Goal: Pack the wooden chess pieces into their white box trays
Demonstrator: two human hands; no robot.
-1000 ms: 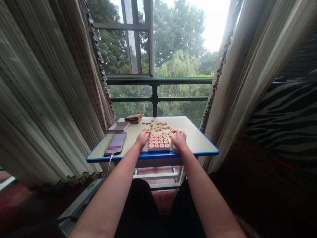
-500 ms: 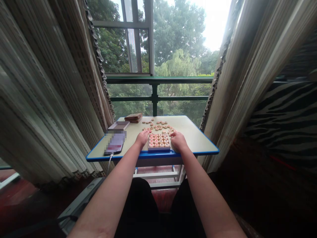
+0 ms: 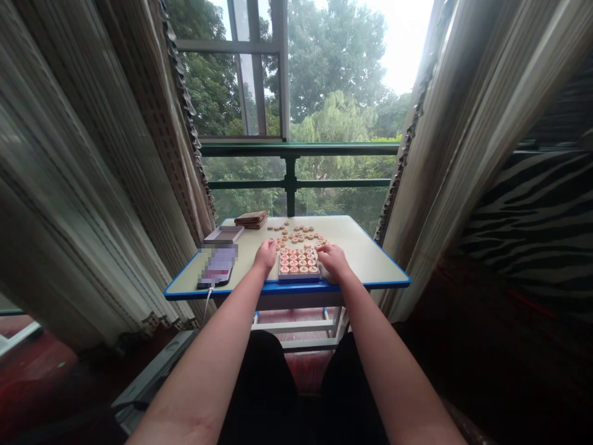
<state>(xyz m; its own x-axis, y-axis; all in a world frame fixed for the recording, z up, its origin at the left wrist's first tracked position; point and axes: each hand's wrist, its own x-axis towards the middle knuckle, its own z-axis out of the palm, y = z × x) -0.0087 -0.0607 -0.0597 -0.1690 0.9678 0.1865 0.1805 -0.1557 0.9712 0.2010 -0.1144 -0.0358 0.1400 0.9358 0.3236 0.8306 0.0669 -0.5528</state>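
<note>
A shallow box (image 3: 299, 278) sits at the near edge of the table, with round wooden Chinese chess pieces (image 3: 298, 261) laid in it in rows, some with red characters and others with dark ones. Beside its left side is my left hand (image 3: 265, 256), closed, its fingers curled near the far left corner. My right hand (image 3: 332, 259) is at the right side, thumb and fingertips pinched together by the far right corner. Whatever either hand grips is too small or hidden to make out. Loose chess pieces (image 3: 300, 238) are scattered just beyond the box.
A phone (image 3: 217, 266) with a white cable lies on the left of the table (image 3: 370, 262). Behind it are an empty box lid (image 3: 224, 234) and a brown folded item (image 3: 251, 219). Curtains (image 3: 180, 185) hang on both sides; a green railing (image 3: 301, 149) stands behind.
My left hand has drawn back slightly from the box's far left corner, and its fingers have curled in. The right hand stays nearly in place, with its fingertips slightly nearer the box.
</note>
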